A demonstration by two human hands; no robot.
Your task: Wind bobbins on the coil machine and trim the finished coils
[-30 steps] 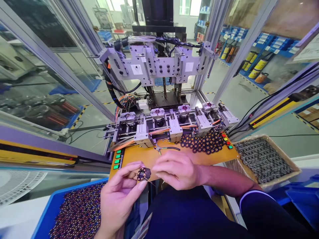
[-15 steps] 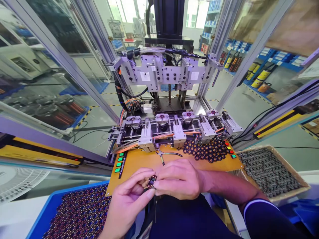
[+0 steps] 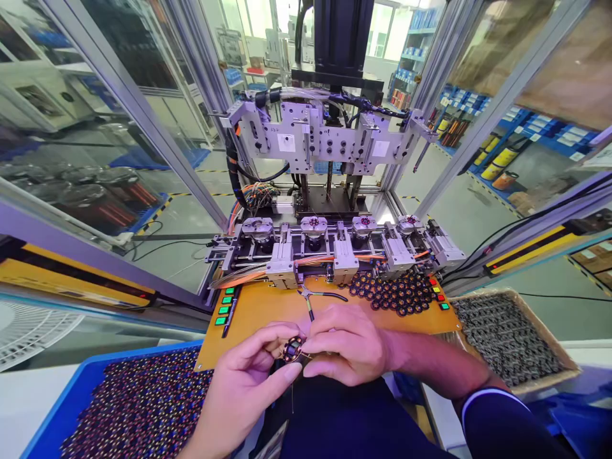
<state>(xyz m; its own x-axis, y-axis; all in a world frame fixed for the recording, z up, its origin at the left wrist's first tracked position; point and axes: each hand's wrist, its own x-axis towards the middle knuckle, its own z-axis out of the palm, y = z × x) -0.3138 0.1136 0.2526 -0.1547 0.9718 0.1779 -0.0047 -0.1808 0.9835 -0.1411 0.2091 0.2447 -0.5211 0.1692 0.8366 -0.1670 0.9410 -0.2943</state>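
In front of my body, my left hand (image 3: 258,376) grips a small ring-shaped wound stator (image 3: 292,349) between thumb and fingers. The stator is dark with copper-coloured spots round its rim and is tilted towards me. My right hand (image 3: 347,344) is closed in a pinch at the stator's right edge, where a short bit of copper wire shows by the fingertips. A thin wire (image 3: 292,398) hangs below the stator. Just beyond my hands, wire cutters (image 3: 310,295) with dark handles lie on the orange work plate (image 3: 268,309).
Several wound stators (image 3: 392,293) lie grouped at the plate's right. A fixture row (image 3: 335,245) stands behind, with stators on some holders. A blue bin (image 3: 86,382) full of stators is at left; a carton (image 3: 511,338) of grey parts at right. Green buttons (image 3: 222,310) line the left edge.
The view has shifted slightly. My right fingertips have moved a little off the stator's face to its right edge, and more of the stator shows. My left hand keeps its hold.
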